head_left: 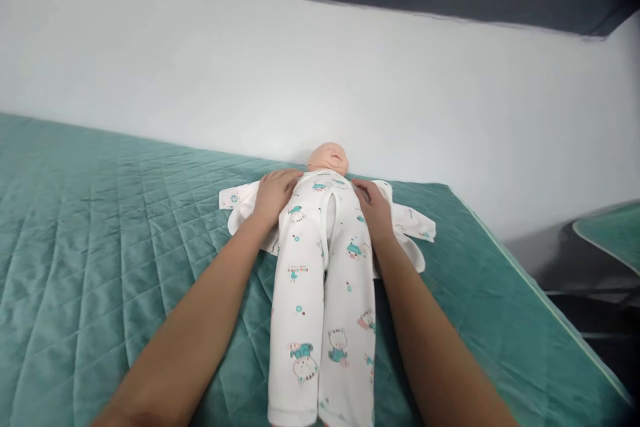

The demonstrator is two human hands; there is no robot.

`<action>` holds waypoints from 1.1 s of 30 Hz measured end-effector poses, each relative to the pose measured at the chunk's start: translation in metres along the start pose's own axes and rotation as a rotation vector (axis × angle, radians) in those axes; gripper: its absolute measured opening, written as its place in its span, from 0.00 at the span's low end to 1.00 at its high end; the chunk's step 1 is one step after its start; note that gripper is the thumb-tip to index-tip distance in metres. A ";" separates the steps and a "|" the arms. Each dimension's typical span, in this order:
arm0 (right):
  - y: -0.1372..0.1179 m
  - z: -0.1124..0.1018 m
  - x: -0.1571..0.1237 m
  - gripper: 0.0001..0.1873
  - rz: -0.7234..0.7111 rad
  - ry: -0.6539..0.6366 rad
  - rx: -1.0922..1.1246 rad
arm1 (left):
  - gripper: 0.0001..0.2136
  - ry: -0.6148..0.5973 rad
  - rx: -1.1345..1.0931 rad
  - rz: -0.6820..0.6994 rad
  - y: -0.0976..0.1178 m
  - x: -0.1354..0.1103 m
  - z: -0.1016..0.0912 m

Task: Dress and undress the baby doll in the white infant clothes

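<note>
A baby doll lies on its back with its head near the wall. White baby trousers with printed animals cover its legs and reach high up the body; an open crotch slit shows. Beneath the doll spreads a white printed baby jacket, its sleeves out to both sides. My left hand is closed at the upper left side of the trousers, with fingertips partly hidden. On the opposite side, my right hand is closed at their upper edge, thumb and fingers curled against the fabric.
A green quilted cover lies over the surface, its right edge running diagonally toward me. The white wall rises directly behind the doll's head. Another green-topped piece stands at the far right, across a gap.
</note>
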State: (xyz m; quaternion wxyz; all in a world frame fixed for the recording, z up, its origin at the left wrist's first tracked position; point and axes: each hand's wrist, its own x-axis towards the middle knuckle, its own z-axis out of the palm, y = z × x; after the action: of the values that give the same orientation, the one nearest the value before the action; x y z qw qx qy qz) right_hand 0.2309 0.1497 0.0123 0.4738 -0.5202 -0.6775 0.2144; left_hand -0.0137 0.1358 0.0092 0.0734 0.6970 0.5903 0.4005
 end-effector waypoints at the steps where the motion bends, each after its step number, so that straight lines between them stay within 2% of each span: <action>1: 0.001 -0.001 -0.006 0.19 -0.016 -0.002 -0.026 | 0.16 -0.002 0.055 0.025 -0.001 -0.005 -0.002; 6: 0.001 -0.014 -0.055 0.24 -0.070 0.012 -0.186 | 0.22 -0.031 0.285 0.049 0.003 -0.045 -0.010; 11: -0.020 -0.032 -0.121 0.22 -0.143 -0.087 -0.453 | 0.23 -0.105 0.342 0.042 0.014 -0.097 -0.022; 15: -0.042 -0.044 -0.161 0.22 -0.232 -0.181 -0.574 | 0.19 -0.274 0.336 0.142 0.024 -0.133 -0.039; 18: -0.053 -0.050 -0.179 0.21 -0.260 -0.216 -0.589 | 0.17 -0.306 0.272 0.242 0.030 -0.150 -0.049; 23: -0.059 -0.052 -0.183 0.20 -0.304 -0.269 -0.584 | 0.14 -0.385 0.156 0.335 0.039 -0.149 -0.051; 29: -0.057 -0.049 -0.179 0.20 -0.280 -0.257 -0.554 | 0.15 -0.441 0.000 0.214 0.043 -0.120 -0.042; 33: -0.055 -0.047 -0.180 0.20 -0.260 -0.227 -0.607 | 0.15 -0.417 -0.021 0.249 0.038 -0.114 -0.034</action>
State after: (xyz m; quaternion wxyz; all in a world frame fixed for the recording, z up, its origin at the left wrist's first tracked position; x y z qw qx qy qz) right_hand 0.2462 -0.0432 0.0016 0.2423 -0.5196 -0.8193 -0.0022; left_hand -0.0050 0.0113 0.0000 0.1511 0.8311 0.4677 0.2602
